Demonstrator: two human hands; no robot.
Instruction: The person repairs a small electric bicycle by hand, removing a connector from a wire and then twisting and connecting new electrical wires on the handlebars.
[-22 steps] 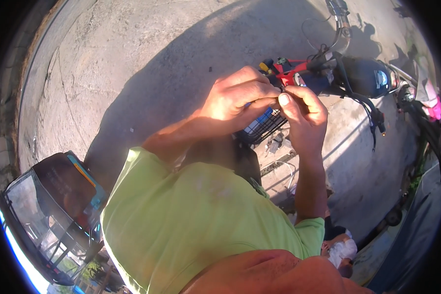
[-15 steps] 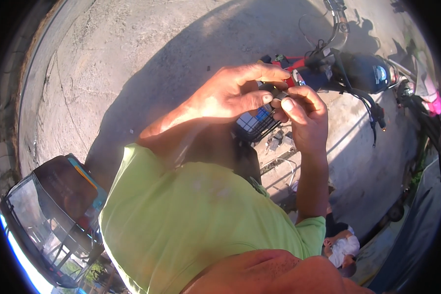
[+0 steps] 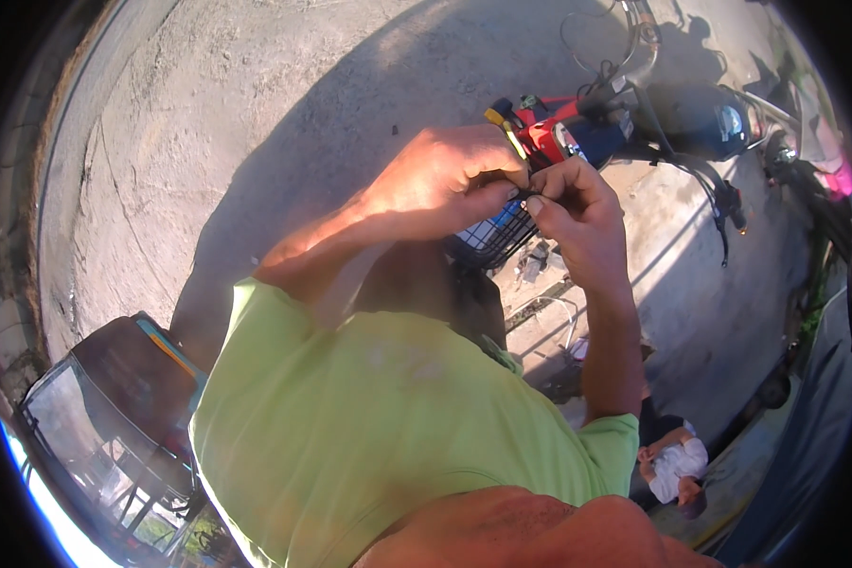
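Close together, left hand (image 3: 445, 180) and right hand (image 3: 568, 204) pinching something unseen, wire basket (image 3: 490, 237) below.

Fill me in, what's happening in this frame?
A person in a lime-green shirt stands over a two-wheeler on sunlit concrete. Both hands are raised and pressed close together: the left hand and right hand pinch something small and dark between the fingertips, too small to identify. Right below them is a black wire basket. Beyond are the red front panel, the handlebar and a blue body part.
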